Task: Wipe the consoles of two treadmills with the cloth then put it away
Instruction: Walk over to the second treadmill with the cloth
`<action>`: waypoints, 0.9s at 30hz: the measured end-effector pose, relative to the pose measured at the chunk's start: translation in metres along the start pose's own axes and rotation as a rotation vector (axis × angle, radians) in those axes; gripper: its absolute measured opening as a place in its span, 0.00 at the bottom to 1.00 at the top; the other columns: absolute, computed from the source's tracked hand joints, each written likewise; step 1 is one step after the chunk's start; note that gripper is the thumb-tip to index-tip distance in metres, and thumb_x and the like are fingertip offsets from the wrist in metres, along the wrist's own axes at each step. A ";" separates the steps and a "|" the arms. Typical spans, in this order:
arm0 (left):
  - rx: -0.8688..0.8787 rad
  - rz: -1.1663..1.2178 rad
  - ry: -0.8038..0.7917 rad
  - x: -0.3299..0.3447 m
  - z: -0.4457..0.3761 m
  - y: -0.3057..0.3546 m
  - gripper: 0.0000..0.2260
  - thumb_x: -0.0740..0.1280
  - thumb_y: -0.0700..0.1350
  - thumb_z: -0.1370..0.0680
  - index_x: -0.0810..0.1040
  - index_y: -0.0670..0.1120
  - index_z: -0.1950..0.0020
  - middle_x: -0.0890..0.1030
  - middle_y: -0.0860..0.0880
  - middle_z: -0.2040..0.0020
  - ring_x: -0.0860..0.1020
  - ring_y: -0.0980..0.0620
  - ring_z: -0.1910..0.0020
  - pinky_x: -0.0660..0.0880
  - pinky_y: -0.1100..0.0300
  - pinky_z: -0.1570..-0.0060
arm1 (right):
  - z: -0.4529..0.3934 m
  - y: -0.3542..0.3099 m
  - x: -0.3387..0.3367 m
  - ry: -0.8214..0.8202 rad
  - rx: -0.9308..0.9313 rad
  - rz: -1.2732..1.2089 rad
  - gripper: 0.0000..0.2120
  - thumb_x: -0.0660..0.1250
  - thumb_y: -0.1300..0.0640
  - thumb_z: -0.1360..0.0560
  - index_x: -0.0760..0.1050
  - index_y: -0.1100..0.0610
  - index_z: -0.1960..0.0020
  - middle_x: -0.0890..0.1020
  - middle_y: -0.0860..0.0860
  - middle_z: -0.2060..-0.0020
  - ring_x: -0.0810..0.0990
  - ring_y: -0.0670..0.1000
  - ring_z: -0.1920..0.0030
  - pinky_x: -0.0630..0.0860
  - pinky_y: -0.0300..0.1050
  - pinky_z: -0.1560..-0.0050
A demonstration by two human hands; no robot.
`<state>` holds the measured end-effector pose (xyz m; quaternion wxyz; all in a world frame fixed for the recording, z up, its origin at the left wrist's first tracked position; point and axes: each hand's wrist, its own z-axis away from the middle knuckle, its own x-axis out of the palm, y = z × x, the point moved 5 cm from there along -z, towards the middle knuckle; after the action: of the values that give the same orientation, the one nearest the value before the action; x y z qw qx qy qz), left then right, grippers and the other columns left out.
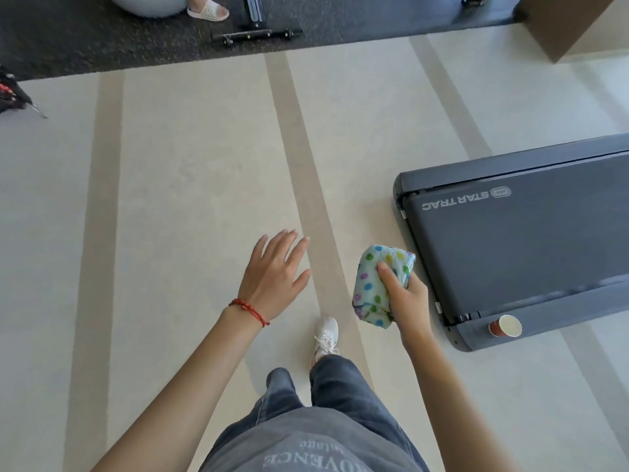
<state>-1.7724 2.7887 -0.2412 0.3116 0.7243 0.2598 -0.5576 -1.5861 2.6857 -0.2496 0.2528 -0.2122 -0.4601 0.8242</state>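
Red string bracelet [249, 311] on the left wrist — grey jeans [340, 393], white sneaker [326, 337].

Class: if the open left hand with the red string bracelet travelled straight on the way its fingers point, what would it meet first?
Probably nothing near: the left hand points over bare beige striped floor toward the distant dark carpet; depth is unclear.

Bunched pale-blue cloth [381, 284] with coloured dots, held beside the dark treadmill [531, 240] deck's end.

Treadmill deck [531, 240]: brand "STAR TRAC" with an oval logo beside it, printed pale near the belt's left end, reading upside down in the head view. Grey shirt [306, 451]: partial lettering "OVENCE", upside down; smaller line above it illegible.
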 end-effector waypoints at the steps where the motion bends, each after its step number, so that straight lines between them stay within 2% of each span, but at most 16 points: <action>1: 0.016 0.002 -0.005 0.003 -0.019 0.002 0.22 0.57 0.51 0.25 0.78 0.39 0.40 0.78 0.39 0.42 0.76 0.42 0.42 0.71 0.44 0.43 | -0.013 -0.009 -0.004 0.009 -0.002 -0.009 0.03 0.68 0.54 0.26 0.76 0.52 0.57 0.83 0.50 0.60 0.83 0.48 0.60 0.81 0.42 0.61; 7: 0.126 0.031 -0.004 0.012 -0.122 0.019 0.22 0.57 0.50 0.25 0.78 0.38 0.40 0.78 0.39 0.42 0.77 0.42 0.42 0.71 0.45 0.42 | -0.079 -0.051 -0.033 0.084 -0.004 -0.068 0.03 0.68 0.54 0.26 0.76 0.53 0.56 0.83 0.49 0.61 0.83 0.43 0.65 0.80 0.37 0.66; 10: 0.204 0.045 -0.007 0.020 -0.167 0.031 0.21 0.58 0.50 0.25 0.78 0.39 0.40 0.78 0.39 0.42 0.76 0.42 0.42 0.67 0.46 0.40 | -0.103 -0.062 -0.049 0.169 0.027 -0.111 0.05 0.68 0.53 0.26 0.77 0.55 0.54 0.84 0.51 0.58 0.83 0.46 0.61 0.80 0.39 0.63; 13: 0.307 0.073 -0.026 0.032 -0.213 0.044 0.21 0.58 0.50 0.25 0.77 0.39 0.40 0.78 0.39 0.42 0.76 0.41 0.42 0.71 0.45 0.42 | -0.125 -0.068 -0.065 0.266 0.063 -0.154 0.08 0.68 0.53 0.26 0.77 0.58 0.51 0.84 0.53 0.57 0.83 0.51 0.57 0.81 0.43 0.59; 17: 0.456 0.097 -0.079 0.050 -0.277 0.066 0.21 0.58 0.50 0.25 0.77 0.39 0.39 0.78 0.39 0.41 0.76 0.41 0.42 0.72 0.44 0.43 | -0.148 -0.078 -0.087 0.416 0.080 -0.240 0.07 0.68 0.53 0.26 0.77 0.57 0.52 0.83 0.51 0.58 0.83 0.48 0.59 0.79 0.35 0.67; 23: 0.714 0.132 -0.120 0.069 -0.362 0.102 0.22 0.57 0.51 0.25 0.77 0.39 0.39 0.78 0.39 0.41 0.76 0.41 0.42 0.72 0.44 0.43 | -0.177 -0.089 -0.111 0.681 0.148 -0.362 0.06 0.69 0.52 0.27 0.77 0.54 0.54 0.83 0.53 0.56 0.82 0.52 0.56 0.80 0.50 0.53; 25: 0.806 0.152 -0.138 0.073 -0.382 0.115 0.22 0.57 0.51 0.25 0.76 0.39 0.38 0.78 0.39 0.41 0.76 0.41 0.42 0.73 0.43 0.43 | -0.181 -0.093 -0.117 0.755 0.150 -0.420 0.06 0.69 0.52 0.27 0.76 0.54 0.54 0.83 0.53 0.56 0.82 0.52 0.56 0.80 0.49 0.54; 27: 0.881 0.160 -0.155 0.078 -0.400 0.131 0.22 0.57 0.51 0.25 0.76 0.39 0.38 0.78 0.39 0.41 0.76 0.41 0.42 0.73 0.43 0.43 | -0.184 -0.097 -0.122 0.823 0.147 -0.470 0.06 0.68 0.53 0.27 0.76 0.55 0.53 0.82 0.52 0.57 0.82 0.50 0.58 0.80 0.44 0.59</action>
<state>-1.4004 2.9999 -0.2223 0.0346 0.7617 -0.0832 -0.6416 -1.3621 2.7744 -0.2403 0.6078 -0.3927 -0.2979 0.6225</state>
